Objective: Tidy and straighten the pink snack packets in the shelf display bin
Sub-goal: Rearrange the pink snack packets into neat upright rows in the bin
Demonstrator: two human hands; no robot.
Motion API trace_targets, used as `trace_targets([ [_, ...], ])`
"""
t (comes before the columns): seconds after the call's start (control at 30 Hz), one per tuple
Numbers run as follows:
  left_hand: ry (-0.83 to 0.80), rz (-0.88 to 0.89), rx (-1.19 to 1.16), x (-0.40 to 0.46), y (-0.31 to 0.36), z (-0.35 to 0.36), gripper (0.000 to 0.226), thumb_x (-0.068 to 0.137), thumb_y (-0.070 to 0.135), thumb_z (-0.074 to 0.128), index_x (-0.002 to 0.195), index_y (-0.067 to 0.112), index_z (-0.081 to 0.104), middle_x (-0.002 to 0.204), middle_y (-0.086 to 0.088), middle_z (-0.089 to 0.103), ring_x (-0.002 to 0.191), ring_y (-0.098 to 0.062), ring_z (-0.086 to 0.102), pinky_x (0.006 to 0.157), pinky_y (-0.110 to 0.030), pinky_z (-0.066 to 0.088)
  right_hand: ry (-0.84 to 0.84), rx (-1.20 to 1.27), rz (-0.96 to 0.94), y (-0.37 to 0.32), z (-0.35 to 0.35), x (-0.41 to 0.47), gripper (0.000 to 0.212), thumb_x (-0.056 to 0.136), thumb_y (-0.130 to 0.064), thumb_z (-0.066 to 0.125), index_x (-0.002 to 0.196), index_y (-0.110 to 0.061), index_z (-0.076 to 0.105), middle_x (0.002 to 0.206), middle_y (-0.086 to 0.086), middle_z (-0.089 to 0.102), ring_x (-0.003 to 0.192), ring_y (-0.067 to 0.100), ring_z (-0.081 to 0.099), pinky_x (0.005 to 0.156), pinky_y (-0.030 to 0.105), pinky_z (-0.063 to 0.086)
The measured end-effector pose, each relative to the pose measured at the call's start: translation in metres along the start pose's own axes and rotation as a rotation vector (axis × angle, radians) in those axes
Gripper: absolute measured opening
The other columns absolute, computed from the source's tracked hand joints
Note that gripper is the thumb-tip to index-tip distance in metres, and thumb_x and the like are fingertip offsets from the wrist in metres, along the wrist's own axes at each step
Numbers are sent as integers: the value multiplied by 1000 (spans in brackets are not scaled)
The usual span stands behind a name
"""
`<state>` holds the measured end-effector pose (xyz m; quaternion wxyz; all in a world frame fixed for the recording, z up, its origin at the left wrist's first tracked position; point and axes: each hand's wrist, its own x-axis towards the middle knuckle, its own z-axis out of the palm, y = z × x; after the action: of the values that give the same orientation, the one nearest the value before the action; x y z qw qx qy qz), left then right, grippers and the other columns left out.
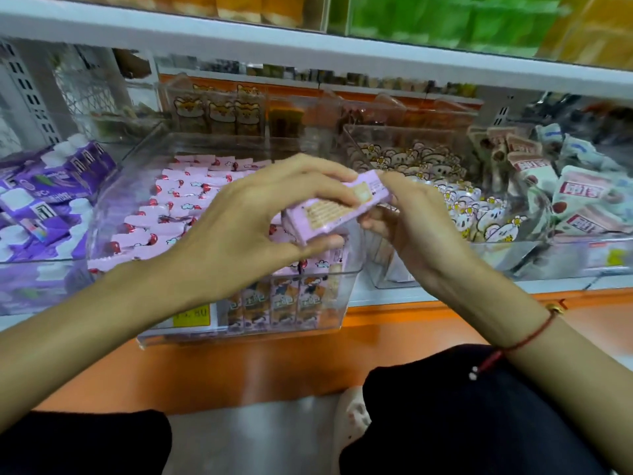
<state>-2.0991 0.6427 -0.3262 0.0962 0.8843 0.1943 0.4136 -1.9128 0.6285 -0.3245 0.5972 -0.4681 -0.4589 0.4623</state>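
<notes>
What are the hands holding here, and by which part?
Both hands hold a small stack of pink packets: left hand grips its left end, right hand its right end.

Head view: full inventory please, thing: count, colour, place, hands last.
clear plastic display bin: one, transparent, centre of shelf
pink snack packets: many, pink with red marks, in rows in the bin
held pink packets: a small stack, exact count unclear, pink with beige panels, above the bin's right side
purple packets: many, purple and white, bin at left
white cartoon-print packets: many, white with yellow, bin to the right
pale red-label packets: several, whitish, far right
yellow price tag: one, bin front
orange shelf edge: one, below the bins
left hand: grips the stack's left end
right hand: holds its right end; red string bracelet on wrist
</notes>
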Motion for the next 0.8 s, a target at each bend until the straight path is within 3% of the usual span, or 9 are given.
trace_targets([
  [0.1, 212, -253, -221, 4, 5, -3, 29, 78, 38, 71, 104, 27, 65, 101, 13, 70, 95, -2, 65, 79, -23, 54, 104, -84, -19, -3, 0, 4, 35, 99, -37, 41, 86, -15, 64, 60, -11, 61, 47, 5, 52, 43, 18, 37],
  [0.17, 353, -479, -467, 6, 4, -6, 21, 75, 41, 68, 92, 27, 69, 87, 11, 74, 83, -3, 69, 64, -17, 54, 183, -249, -238, -6, -2, 3, 32, 96, -44, 41, 88, -22, 63, 73, -10, 58, 59, 9, 48, 54, 22, 36],
  [0.23, 397, -627, -562, 6, -1, -5, 21, 76, 43, 66, 87, 26, 71, 83, 9, 75, 80, -3, 70, 62, -14, 53, 68, -475, -501, -4, 0, -6, 25, 89, -46, 51, 101, -26, 60, 90, -9, 57, 80, 11, 53, 70, 22, 39],
  [0.33, 401, -683, -545, 6, -1, 0, 23, 79, 43, 68, 82, 21, 74, 78, 4, 75, 73, -4, 71, 57, -12, 51, -152, -882, -676, 6, 6, -14, 56, 83, -47, 62, 132, -24, 47, 117, -7, 51, 110, 10, 45, 91, 18, 35],
  [0.43, 391, -651, -526, 8, 2, 1, 26, 75, 47, 68, 75, 22, 75, 74, 4, 75, 70, -6, 71, 57, -16, 54, -105, -1094, -841, 6, 12, -15, 55, 85, -38, 62, 135, -20, 48, 118, -1, 51, 105, 14, 42, 89, 35, 38],
  [0.53, 294, -588, -482, 8, 0, 1, 40, 75, 64, 58, 91, 29, 69, 83, 13, 74, 81, -5, 70, 67, -23, 58, -47, -1019, -902, -1, 10, -14, 45, 83, -26, 68, 125, -16, 56, 109, 0, 57, 97, 15, 49, 81, 34, 43],
  [0.67, 121, -599, -411, 3, -9, 4, 49, 85, 72, 32, 101, 34, 58, 101, 18, 68, 92, 0, 64, 77, -21, 51, -22, -533, -714, -6, 2, -15, 44, 78, -17, 76, 112, -16, 48, 98, -9, 61, 82, 5, 62, 73, 17, 49],
  [0.73, -94, -532, -169, -6, -15, 4, 36, 86, 67, 39, 100, 39, 58, 100, 18, 65, 89, 1, 62, 78, -28, 52, -63, -341, -616, -5, -1, -15, 52, 78, -14, 75, 114, -21, 38, 99, -9, 56, 82, 6, 66, 70, 16, 52],
  [0.8, -334, -425, 120, -14, -19, 3, 27, 87, 60, 46, 105, 44, 57, 106, 22, 60, 94, 4, 54, 83, -30, 48, -91, -345, -616, -2, -4, -15, 70, 78, -11, 75, 128, -25, 29, 107, -20, 52, 87, 3, 65, 71, 14, 52],
])
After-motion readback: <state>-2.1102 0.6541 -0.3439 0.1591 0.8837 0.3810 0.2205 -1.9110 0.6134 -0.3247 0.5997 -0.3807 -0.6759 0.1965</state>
